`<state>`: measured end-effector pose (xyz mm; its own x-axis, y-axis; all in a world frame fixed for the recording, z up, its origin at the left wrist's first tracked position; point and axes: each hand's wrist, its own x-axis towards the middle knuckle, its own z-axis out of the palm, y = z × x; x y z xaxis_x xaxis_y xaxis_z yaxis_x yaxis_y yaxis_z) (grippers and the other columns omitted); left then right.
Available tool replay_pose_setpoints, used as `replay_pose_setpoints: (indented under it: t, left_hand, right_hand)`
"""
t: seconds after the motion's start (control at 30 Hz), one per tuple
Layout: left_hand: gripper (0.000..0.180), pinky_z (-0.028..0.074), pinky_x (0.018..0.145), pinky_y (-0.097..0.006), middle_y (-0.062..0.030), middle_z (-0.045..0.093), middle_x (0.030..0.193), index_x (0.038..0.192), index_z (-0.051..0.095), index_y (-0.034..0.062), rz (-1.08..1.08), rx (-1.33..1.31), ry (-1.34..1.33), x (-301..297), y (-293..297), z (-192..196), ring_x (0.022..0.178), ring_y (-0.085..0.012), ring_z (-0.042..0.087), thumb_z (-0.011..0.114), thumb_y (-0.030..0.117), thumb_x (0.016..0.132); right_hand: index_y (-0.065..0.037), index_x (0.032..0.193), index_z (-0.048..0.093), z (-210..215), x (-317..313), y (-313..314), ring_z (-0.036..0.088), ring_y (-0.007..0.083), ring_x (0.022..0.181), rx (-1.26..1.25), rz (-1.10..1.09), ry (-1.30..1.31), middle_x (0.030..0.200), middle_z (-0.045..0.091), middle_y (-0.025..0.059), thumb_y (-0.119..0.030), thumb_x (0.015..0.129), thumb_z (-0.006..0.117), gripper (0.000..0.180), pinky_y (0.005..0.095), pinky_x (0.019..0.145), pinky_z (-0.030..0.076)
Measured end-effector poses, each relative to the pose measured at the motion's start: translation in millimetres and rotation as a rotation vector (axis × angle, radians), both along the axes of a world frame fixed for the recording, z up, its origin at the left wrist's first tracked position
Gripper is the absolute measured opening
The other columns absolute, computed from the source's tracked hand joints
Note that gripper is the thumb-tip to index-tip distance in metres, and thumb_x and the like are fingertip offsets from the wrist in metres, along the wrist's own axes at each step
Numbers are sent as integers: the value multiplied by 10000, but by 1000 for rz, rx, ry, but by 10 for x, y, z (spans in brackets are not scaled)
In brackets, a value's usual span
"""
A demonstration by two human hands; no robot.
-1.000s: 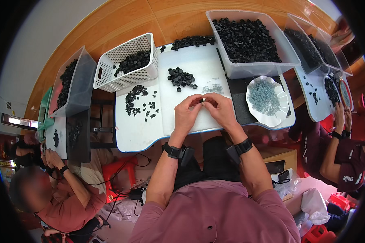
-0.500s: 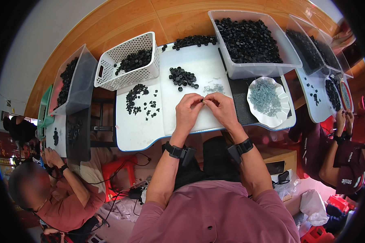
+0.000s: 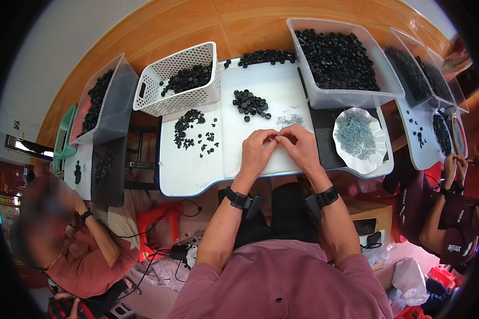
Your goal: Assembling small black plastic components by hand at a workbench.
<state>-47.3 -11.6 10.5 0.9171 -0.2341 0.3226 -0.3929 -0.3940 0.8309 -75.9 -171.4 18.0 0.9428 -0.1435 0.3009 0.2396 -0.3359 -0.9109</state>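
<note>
Above the near part of the white tabletop (image 3: 189,173), my left hand (image 3: 257,151) and my right hand (image 3: 301,147) meet at the fingertips. Both are closed in a pinch, and whatever lies between them is too small and too covered to make out. Just beyond the hands is a small scatter of thin metal pins (image 3: 291,119). A pile of round black plastic caps (image 3: 250,104) lies farther back. Smaller black plastic pieces (image 3: 185,127) are spread to the left. On the right, a white wavy-rimmed plate (image 3: 377,139) holds a heap of similar pins (image 3: 356,136).
A white perforated basket (image 3: 216,80) and a large clear bin (image 3: 351,98), both with black parts, stand at the back. More black caps (image 3: 266,57) lie between them. Co-workers sit at either side: a person's arm (image 3: 102,238) at left, hands (image 3: 454,167) at right.
The whole view has shifted, so the table and bins sit farther right and slightly lower. My hands stay pinched together; the small dark bit seen between the fingertips before is now hidden.
</note>
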Motion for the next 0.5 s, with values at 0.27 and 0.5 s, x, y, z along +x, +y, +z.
replay_pose_setpoints:
  t: [0.27, 0.5]
  left_hand:
    - [197, 585, 774, -292, -107, 782, 974, 1078, 759, 13, -2, -55, 84, -3, -5, -5, 847, -171, 750, 779, 51, 886]
    - [205, 565, 716, -262, -65, 793, 941, 1097, 751, 24, 0, -258, 181, -3, -10, -5, 789, -119, 729, 788, 67, 901]
  right_hand:
    - [-5, 980, 741, 15, 3, -19, 651, 152, 714, 3, -17, -6, 877, 720, 82, -70, 889, 768, 115, 287, 647, 511]
    - [-12, 1081, 751, -87, 35, -55, 646, 95, 750, 136, 23, 56, 938, 752, 68, -36, 919, 724, 166, 249, 681, 513]
